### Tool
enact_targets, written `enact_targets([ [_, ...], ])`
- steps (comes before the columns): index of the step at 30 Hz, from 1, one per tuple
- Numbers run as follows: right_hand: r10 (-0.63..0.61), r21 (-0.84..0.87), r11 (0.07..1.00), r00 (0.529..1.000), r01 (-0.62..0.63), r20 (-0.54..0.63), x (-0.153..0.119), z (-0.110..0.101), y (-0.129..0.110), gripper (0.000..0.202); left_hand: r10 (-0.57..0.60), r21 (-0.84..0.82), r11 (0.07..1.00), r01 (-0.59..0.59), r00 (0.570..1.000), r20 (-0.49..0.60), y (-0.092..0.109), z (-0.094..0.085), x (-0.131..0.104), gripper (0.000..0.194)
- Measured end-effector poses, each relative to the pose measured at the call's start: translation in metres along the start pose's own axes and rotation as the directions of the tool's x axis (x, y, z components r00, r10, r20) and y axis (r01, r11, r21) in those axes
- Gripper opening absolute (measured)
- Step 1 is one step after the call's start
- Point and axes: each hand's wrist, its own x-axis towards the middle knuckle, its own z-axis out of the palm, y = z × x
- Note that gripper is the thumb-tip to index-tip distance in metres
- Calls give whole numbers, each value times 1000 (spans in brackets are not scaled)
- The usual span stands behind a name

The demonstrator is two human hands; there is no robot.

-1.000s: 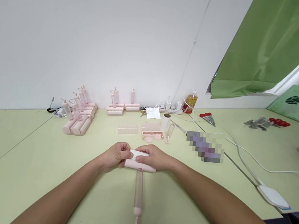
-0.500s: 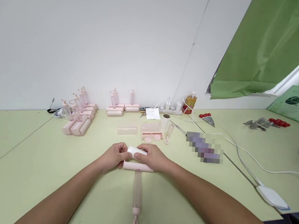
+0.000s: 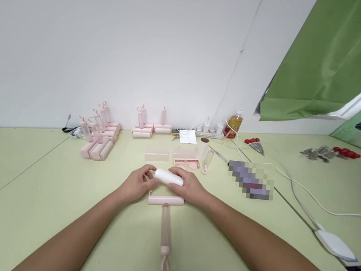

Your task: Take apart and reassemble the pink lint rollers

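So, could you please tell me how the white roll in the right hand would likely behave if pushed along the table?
The white roll would probably roll sideways readily, since its body looks cylindrical. It seems fairly stiff: it shows no visible sag or dent in the right hand. Its smooth-looking surface might make it slightly slippery.

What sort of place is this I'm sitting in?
Probably a small workroom or assembly bench, though an office is possible: matching pink rollers are grouped near the white wall, loose pink parts lie on the pale green table, and the right hand holds a white roll.
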Motion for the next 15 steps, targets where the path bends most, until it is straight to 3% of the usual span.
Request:
enact_targets([
  [6,-82,157,984,996,88,-43,3,0,8,41,73,-148,987,-64,996,56,-2,-4,3,51],
  [10,-41,296,953,997,57,-57,5,0,10,41,30,-274,962,1,994,108,-6,-5,6,41],
  [15,8,446,895,1000,5,-28,6,0,11,41,-12,-258,965,51,989,151,-11,-8,9,39],
])
